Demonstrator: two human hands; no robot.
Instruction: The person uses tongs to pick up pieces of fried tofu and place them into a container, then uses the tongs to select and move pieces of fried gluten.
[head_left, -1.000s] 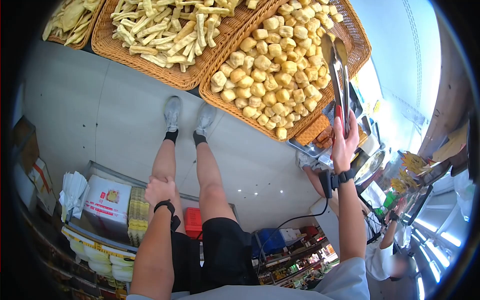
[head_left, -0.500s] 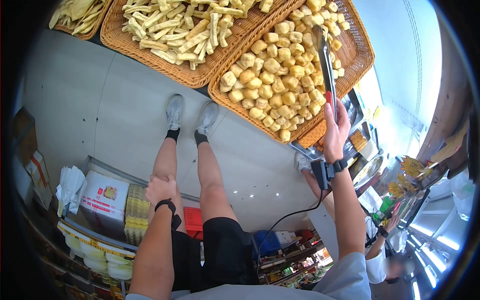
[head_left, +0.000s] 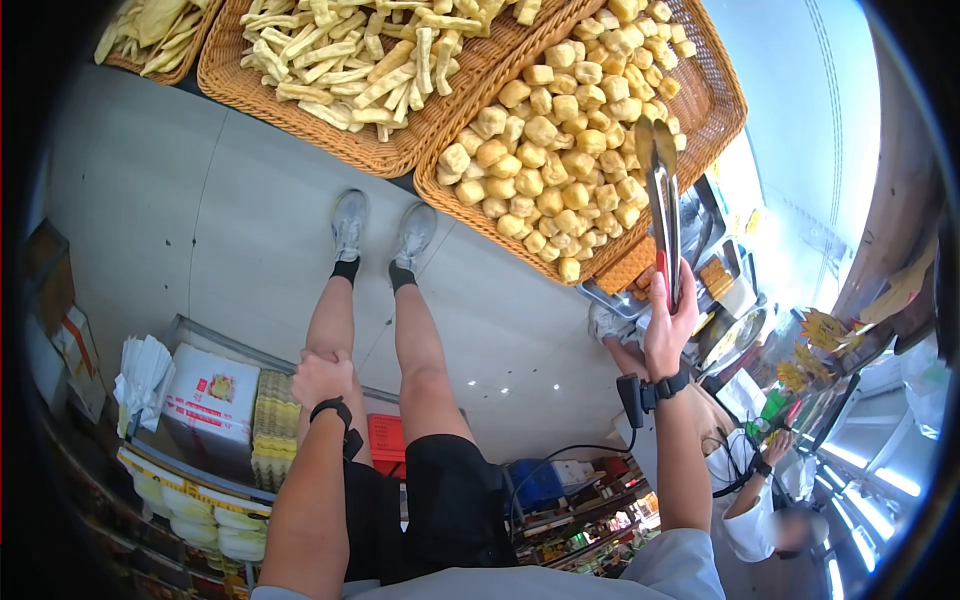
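Note:
My right hand point(head_left: 668, 325) grips metal tongs point(head_left: 665, 215) with a red part near the fingers. Their broad tips hang over the right side of a wicker basket point(head_left: 715, 60), in front of golden fried tofu puffs point(head_left: 545, 175); no puff shows between the tips. My left hand point(head_left: 322, 380) is closed, low in front of my leg, and I see nothing in it.
Beside the puffs stands a wicker basket point(head_left: 330, 150) of pale strips point(head_left: 330, 60). Trays with brown blocks point(head_left: 628, 270) lie beyond. Another person point(head_left: 745, 500) is at the right. A white carton point(head_left: 210, 395) and egg trays point(head_left: 275, 425) sit at lower left.
My right hand has drawn the tongs back toward me, and their tips have come down from the puffs toward the basket's near right edge. My left hand stays in place.

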